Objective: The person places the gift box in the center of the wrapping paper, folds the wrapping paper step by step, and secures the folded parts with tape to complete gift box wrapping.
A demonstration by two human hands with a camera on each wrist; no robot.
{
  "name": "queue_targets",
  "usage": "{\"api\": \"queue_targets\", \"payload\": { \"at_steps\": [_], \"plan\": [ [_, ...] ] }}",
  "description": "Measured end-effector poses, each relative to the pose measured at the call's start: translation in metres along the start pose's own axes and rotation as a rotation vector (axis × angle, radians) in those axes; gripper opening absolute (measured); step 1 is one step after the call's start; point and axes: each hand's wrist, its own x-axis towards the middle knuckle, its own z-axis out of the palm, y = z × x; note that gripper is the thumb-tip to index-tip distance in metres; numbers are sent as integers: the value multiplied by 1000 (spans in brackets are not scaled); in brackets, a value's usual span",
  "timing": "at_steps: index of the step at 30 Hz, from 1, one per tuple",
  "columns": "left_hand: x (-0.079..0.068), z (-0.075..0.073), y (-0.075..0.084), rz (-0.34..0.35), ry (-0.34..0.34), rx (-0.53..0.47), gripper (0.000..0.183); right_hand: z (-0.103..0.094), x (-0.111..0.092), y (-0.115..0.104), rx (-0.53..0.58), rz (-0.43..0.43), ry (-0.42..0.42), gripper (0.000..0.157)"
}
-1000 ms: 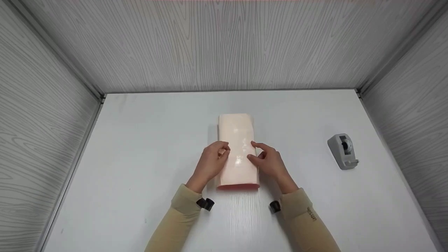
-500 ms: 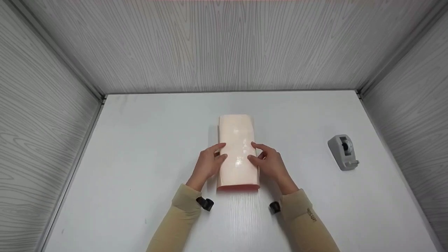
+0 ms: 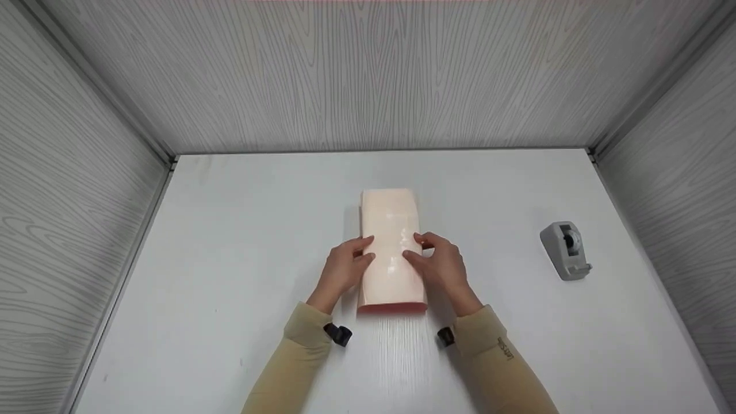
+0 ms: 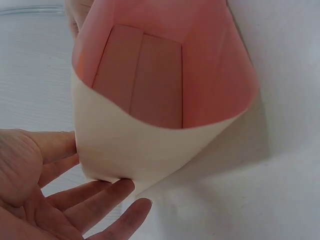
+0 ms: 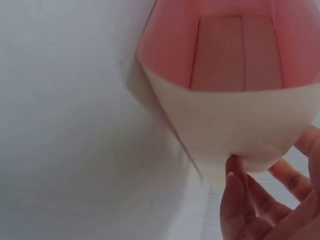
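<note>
A glossy cream sheet of wrapping paper, pink on its inner side, lies on the table as a sleeve round a box. The end of the box shows inside the paper's open near end; the right wrist view shows this box too. My left hand holds the paper's left side, thumb and index fingertips on the top and other fingers low against its side. On the right side, my right hand holds the paper likewise, its thumb lying further in on top. Some fingertips are hidden behind the paper in the head view.
A grey tape dispenser with a roll of tape stands on the right part of the white table. Panels with a wood-grain pattern enclose the table at the back and both sides.
The left fingers have spread from a pinch on top and moved left to the paper's side. The right thumb has slid slightly inward. The paper stays in place.
</note>
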Motion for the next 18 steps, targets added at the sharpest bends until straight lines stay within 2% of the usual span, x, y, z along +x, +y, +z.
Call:
{"api": "queue_targets", "payload": {
  "at_steps": [11,18],
  "plan": [
    [-4,3,0,58,34,38,41,2,-5,-3,54,53,6,49],
    [-8,3,1,65,34,66,42,5,-11,-2,71,72,20,49]
  ]
}}
